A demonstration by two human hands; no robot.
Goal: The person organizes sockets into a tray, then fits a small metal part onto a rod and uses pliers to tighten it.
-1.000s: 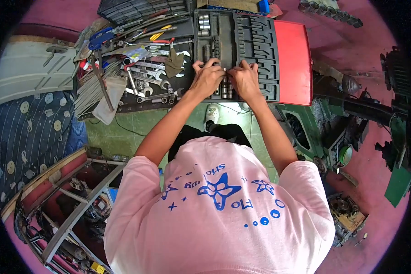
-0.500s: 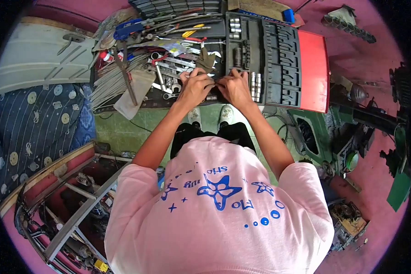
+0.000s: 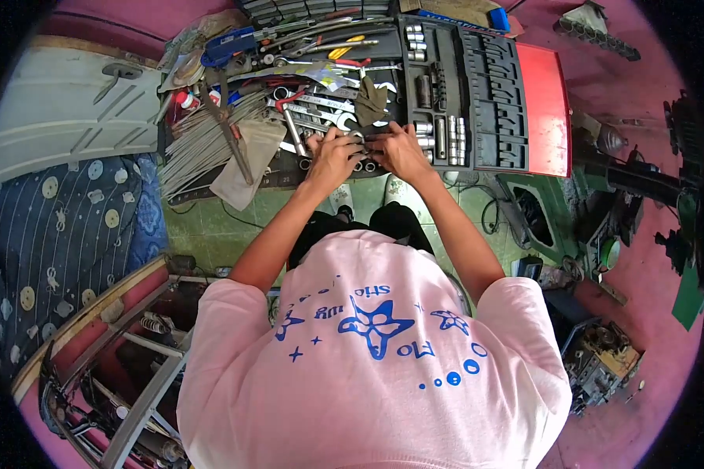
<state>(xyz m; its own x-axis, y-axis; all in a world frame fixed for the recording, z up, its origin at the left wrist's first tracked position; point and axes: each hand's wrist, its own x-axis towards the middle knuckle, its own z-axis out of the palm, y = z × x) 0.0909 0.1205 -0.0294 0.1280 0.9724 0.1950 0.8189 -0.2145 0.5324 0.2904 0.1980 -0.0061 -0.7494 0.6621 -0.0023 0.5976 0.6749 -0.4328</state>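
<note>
My left hand (image 3: 334,159) and my right hand (image 3: 400,153) are close together over the front edge of the workbench, fingers bent inward. Between the fingertips is something small and dark that I cannot make out. Just below them, a few metal sockets (image 3: 365,166) lie at the bench edge. Behind the left hand are several wrenches (image 3: 313,102) and a dark cloth glove (image 3: 371,102). Beside the right hand lies an open socket set case (image 3: 426,66), with chrome sockets (image 3: 457,141) in its tray.
Left on the bench are a bundle of thin rods (image 3: 203,148), a clear plastic bag (image 3: 250,160) and a blue tool (image 3: 228,48). The case's red lid edge (image 3: 544,109) is at the right. A metal frame (image 3: 145,406) stands low on the left, with green floor tiles (image 3: 219,227) below.
The view has shifted, so the bench and case appear slightly farther right. My hands stay together at the bench edge, with small finger movements; sockets beneath them now show more.
</note>
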